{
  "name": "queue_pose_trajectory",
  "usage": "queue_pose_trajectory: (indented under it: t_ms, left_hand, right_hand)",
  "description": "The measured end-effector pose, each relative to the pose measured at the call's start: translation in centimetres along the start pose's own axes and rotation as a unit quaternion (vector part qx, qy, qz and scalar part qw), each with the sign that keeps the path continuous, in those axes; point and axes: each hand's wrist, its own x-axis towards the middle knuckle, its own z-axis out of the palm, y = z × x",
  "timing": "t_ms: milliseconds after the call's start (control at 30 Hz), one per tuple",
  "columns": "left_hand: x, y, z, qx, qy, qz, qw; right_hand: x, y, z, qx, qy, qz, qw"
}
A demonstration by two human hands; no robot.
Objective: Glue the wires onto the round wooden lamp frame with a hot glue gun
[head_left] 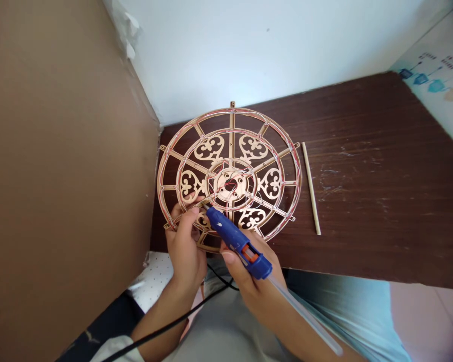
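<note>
A round, tan openwork frame (232,123) with rings, spokes and scroll-shaped ornaments lies at the near left of the dark table. Thin red and white wires run along its rings and gather round the hub. My left hand (184,244) grips its near-left part, thumb on top and the other fingers partly hidden beneath. In my right hand (258,274) is a blue glue gun (232,239), its nozzle pointing at the frame close to my left thumb. A long translucent glue stick (305,314) sticks out of the gun's back. The right fingers are mostly hidden behind the gun.
A thin pale rod (311,188) lies on the dark brown table (381,201) right of the frame. A tall brown panel (68,125) stands close on the left, with a white wall (268,55) behind. A black cord (166,327) crosses over my left forearm.
</note>
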Motion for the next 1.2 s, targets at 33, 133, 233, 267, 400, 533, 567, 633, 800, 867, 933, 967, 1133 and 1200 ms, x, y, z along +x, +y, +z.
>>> queue_pose_trajectory:
  t_ms: [33,133,233,267,400,533,567,633,800,867,933,967,1133,1200]
  left_hand:
    - [0.0,-0.01,0.0,0.0,0.001,0.0,1.0]
    - [-0.07,-0.02,0.0,0.001,0.0,-0.002,1.0]
    - [-0.12,-0.02,0.02,0.0,0.002,-0.004,1.0]
    - [-0.12,-0.03,0.03,0.0,0.003,-0.004,1.0]
    - [-0.09,-0.04,-0.01,-0.001,0.003,-0.005,1.0]
    - [-0.14,0.02,-0.07,-0.007,0.003,-0.007,1.0]
    - [-0.15,0.03,-0.08,-0.007,0.002,-0.006,1.0]
    - [-0.16,0.04,-0.11,-0.007,-0.001,-0.003,1.0]
    - [-0.09,0.0,-0.16,0.004,-0.005,-0.002,1.0]
    - [-0.07,-0.02,-0.14,0.007,-0.007,-0.003,1.0]
    - [-0.07,-0.02,-0.09,0.01,-0.009,-0.002,1.0]
    - [-0.08,-0.01,-0.06,0.011,-0.011,-0.001,1.0]
    - [-0.11,0.05,0.01,0.011,-0.01,0.003,1.0]
    - [-0.12,0.07,0.0,0.009,-0.007,0.001,1.0]
  right_hand:
    - [0.02,-0.01,-0.01,-0.001,0.002,0.0,1.0]
    - [0.03,0.0,0.04,-0.005,0.007,0.0,1.0]
    - [0.01,0.02,0.11,-0.011,0.01,0.002,1.0]
    - [0.01,0.02,0.13,-0.013,0.01,0.002,1.0]
    - [0.07,0.02,0.12,-0.02,0.014,-0.002,1.0]
    - [0.16,-0.06,0.06,-0.021,0.014,-0.006,1.0]
    - [0.18,-0.11,0.03,-0.021,0.015,-0.008,1.0]
    - [0.23,-0.22,-0.01,-0.023,0.014,-0.01,1.0]
    - [0.34,-0.29,0.02,-0.032,0.014,-0.023,0.999]
    - [0.33,-0.18,0.11,-0.035,0.016,-0.026,0.999]
    - [0.31,-0.04,0.2,-0.034,0.02,-0.03,0.999]
    - [0.3,0.01,0.24,-0.033,0.023,-0.031,0.999]
    - [0.41,-0.12,0.21,-0.034,0.015,-0.031,0.999]
    - [0.47,-0.28,0.15,-0.037,0.012,-0.03,0.999]
